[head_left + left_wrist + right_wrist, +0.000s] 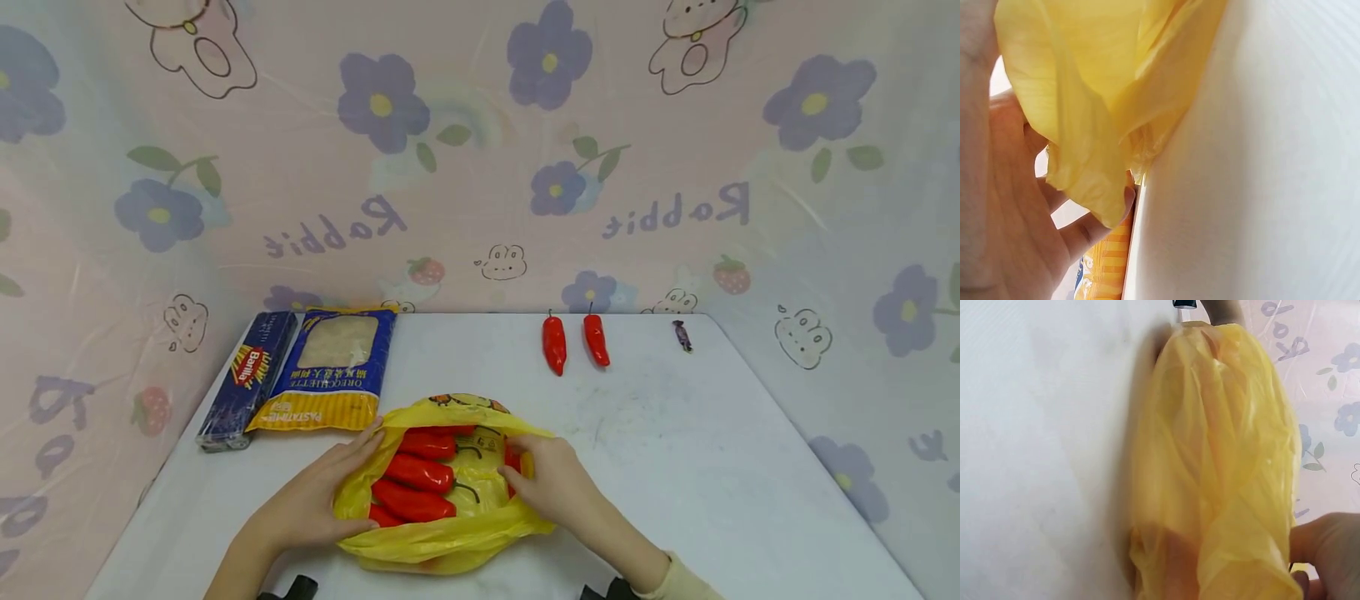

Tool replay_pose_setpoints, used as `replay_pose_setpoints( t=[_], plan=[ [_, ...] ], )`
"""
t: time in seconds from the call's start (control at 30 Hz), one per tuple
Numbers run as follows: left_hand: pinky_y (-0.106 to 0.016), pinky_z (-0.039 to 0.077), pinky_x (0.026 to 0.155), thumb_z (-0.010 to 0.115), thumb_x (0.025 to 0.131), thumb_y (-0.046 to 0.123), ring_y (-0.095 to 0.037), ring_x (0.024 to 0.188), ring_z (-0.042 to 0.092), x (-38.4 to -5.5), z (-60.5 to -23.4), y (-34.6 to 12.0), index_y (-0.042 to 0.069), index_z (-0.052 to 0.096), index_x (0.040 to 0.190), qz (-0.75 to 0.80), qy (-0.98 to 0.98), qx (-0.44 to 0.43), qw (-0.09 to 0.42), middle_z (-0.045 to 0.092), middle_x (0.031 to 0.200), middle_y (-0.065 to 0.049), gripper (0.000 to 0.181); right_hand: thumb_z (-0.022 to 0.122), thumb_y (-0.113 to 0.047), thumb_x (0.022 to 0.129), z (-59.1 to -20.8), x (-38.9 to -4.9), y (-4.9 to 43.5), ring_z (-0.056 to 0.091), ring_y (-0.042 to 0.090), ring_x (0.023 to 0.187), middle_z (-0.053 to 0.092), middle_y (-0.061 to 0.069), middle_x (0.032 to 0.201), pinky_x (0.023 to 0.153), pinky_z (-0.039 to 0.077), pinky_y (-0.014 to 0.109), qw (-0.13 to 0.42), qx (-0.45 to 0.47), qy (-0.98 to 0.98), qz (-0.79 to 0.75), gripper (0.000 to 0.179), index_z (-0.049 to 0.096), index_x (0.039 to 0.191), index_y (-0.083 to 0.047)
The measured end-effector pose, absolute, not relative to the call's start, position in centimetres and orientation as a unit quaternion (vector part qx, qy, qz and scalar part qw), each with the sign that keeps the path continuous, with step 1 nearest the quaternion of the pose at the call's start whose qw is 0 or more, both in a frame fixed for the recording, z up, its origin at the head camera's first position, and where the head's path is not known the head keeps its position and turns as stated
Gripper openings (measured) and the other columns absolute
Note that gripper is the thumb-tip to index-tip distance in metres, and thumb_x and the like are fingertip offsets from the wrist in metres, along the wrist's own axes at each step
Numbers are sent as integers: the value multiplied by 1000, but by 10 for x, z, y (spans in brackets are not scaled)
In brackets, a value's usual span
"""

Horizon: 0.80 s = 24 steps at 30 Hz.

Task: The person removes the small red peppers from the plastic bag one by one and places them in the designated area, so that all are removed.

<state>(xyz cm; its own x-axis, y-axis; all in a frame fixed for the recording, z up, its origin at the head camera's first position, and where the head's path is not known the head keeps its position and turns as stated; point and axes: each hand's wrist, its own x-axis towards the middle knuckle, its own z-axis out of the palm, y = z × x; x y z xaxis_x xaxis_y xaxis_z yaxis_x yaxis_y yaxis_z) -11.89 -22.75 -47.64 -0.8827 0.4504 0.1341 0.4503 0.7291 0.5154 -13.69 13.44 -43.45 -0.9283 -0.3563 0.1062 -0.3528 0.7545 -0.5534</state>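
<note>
A yellow plastic bag [420,546] lies with its wide mouth facing up. Inside it are several red peppers [416,473] with thin dark stems. My left hand [307,496] spreads along the bag's left side, thumb at the near rim and fingers at the far rim. The left wrist view shows that hand's fingers [1079,240] behind the thin yellow film. My right hand [555,479] reaches in over the right rim and pinches a red pepper [513,458] there, partly hidden by the thumb. From the right wrist, the bag [1222,456] conceals its contents.
Two red peppers [554,344] lie at the back of the white table [712,467], with a small dark wrapped piece [682,336] right of them. A blue Barilla pack [247,379] and a blue-and-yellow orecchiette bag [330,367] lie at the back left. Printed cloth surrounds the table.
</note>
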Motion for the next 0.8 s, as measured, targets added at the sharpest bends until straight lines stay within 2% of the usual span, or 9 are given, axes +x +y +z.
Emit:
replay_pose_setpoints(
  t=[0.17, 0.4, 0.63, 0.8],
  plan=[
    [-59, 49, 113, 89, 77, 57, -30, 148, 49, -119, -477, -228, 23, 39, 166, 278, 928, 248, -1, 24, 176, 9, 107, 87, -18, 89, -432, -136, 131, 76, 31, 105, 79, 16, 114, 90, 65, 48, -8, -155, 949, -275, 39, 75, 120, 3],
    [-62, 47, 115, 90, 78, 52, -33, 151, 46, -118, -476, -228, 16, 44, 164, 281, 926, 253, -2, 24, 176, 8, 104, 87, -21, 88, -433, -139, 128, 69, 18, 84, 79, 15, 108, 76, 67, 37, 20, -124, 954, -274, 40, 74, 117, 3],
    [-61, 46, 115, 90, 78, 53, -33, 151, 46, -119, -478, -229, 17, 44, 164, 277, 928, 250, 0, 24, 176, 10, 104, 87, -32, 88, -446, -145, 130, 67, 19, 93, 77, 17, 116, 80, 66, 39, 50, -123, 947, -292, 55, 70, 125, 6],
    [-58, 49, 114, 90, 78, 54, -30, 149, 48, -119, -478, -229, 17, 43, 164, 273, 928, 253, -1, 23, 176, 9, 104, 87, -35, 88, -453, -147, 131, 65, 16, 86, 76, 11, 106, 73, 64, 32, 45, -125, 937, -323, 58, 67, 127, 2]
  ],
)
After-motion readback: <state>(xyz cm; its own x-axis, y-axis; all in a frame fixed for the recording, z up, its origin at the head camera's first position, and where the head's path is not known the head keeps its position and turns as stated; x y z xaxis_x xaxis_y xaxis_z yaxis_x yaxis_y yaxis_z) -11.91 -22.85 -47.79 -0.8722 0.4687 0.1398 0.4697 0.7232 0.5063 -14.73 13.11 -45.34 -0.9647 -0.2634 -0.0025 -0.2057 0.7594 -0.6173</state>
